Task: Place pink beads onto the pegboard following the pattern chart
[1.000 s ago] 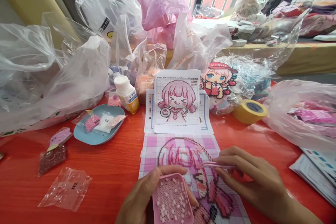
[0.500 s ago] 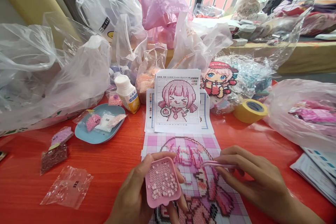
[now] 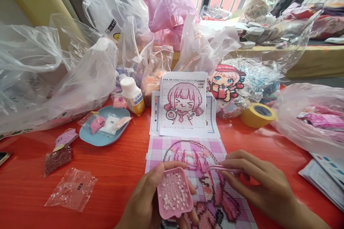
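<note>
My left hand (image 3: pixel 150 195) is closed around a small pink bead tray (image 3: pixel 175 193), tilted so that its rows of pale beads face me. Pink tweezers (image 3: pixel 224 168) are pinched in my right hand (image 3: pixel 258 179), their tips pointing left over the pegboard (image 3: pixel 158 146). Whether the tips grip a bead is too small to tell. Pink, white and dark beads on the board form a partly covered figure with hair and an eye. Behind it, a printed pattern sheet (image 3: pixel 184 105) of a pink-haired character leans upright.
To the left, a blue plate (image 3: pixel 94 139) carries small bead bags, with more bead bags and an emptied-looking bag (image 3: pixel 72 189) nearby. A white bottle (image 3: pixel 131 94) stands behind the plate. At right are yellow tape (image 3: pixel 258 114), papers (image 3: pixel 322 175) and a plastic bag (image 3: pixel 309 114).
My left hand and the bead tray have shifted right and slightly down. My right hand and the tweezers stay nearly where they were. The camera view has turned a little left.
</note>
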A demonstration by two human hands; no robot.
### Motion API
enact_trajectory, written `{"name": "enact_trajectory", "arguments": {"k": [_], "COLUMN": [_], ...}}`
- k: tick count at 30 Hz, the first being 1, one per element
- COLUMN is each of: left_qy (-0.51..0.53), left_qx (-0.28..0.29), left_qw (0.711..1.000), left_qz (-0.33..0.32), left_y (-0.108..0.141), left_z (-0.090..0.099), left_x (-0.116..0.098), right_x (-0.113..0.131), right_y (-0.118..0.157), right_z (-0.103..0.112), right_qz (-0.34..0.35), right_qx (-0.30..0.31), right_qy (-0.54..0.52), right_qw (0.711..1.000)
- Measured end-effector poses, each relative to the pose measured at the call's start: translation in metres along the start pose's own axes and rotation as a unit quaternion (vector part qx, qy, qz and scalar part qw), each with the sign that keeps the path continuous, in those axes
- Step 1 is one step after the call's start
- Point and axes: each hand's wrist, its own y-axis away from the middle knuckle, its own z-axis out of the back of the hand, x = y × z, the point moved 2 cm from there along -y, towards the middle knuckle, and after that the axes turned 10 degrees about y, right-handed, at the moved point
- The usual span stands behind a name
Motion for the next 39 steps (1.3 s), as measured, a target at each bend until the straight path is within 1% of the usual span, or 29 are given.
{"name": "enact_trajectory", "arguments": {"k": [2,6,8,12,14,18,24,30,34,36,39], "left_qy": [-0.005,-0.003,0.013,0.058,0.072,0.066,0.056,0.071,0.066,0.064,0.060], "left_qx": [-0.005,0.011,0.021,0.081,0.096,0.084,0.089,0.109,0.096,0.097,0.092], "left_qw": [1.000,1.000,1.000,0.995,0.992,0.993,0.993,0.991,0.993,0.993,0.994], "left_qz": [-0.001,0.028,0.015,0.027,0.024,0.053,0.052,0.043,0.018,0.031,0.029], "left_y": [0.000,0.001,0.000,-0.004,-0.005,-0.004,-0.002,-0.004,-0.005,-0.005,-0.005], "left_z": [0.000,0.000,0.002,0.006,0.007,0.005,0.001,-0.003,-0.004,-0.004,-0.003], "left_x": [-0.001,0.000,0.001,0.005,0.005,0.002,-0.003,-0.005,-0.009,-0.008,-0.008], "right_x": [0.000,-0.001,-0.001,-0.001,-0.001,-0.002,-0.003,-0.005,-0.004,-0.003,-0.002], "right_y": [0.000,0.001,0.001,0.000,0.000,0.001,0.006,0.010,0.010,0.009,0.006], "right_z": [0.000,-0.001,-0.002,-0.001,-0.002,-0.002,-0.005,-0.007,-0.007,-0.006,-0.004], "right_qz": [0.001,-0.006,-0.006,0.000,0.001,0.001,-0.016,-0.021,-0.020,-0.018,-0.016], "right_qx": [-0.002,-0.002,-0.001,0.003,0.006,0.008,0.011,0.011,0.008,0.005,0.005], "right_qy": [0.000,0.004,0.005,0.008,0.008,0.004,-0.007,-0.008,-0.010,-0.010,-0.003], "right_qw": [1.000,1.000,1.000,1.000,1.000,1.000,1.000,1.000,1.000,1.000,1.000]}}
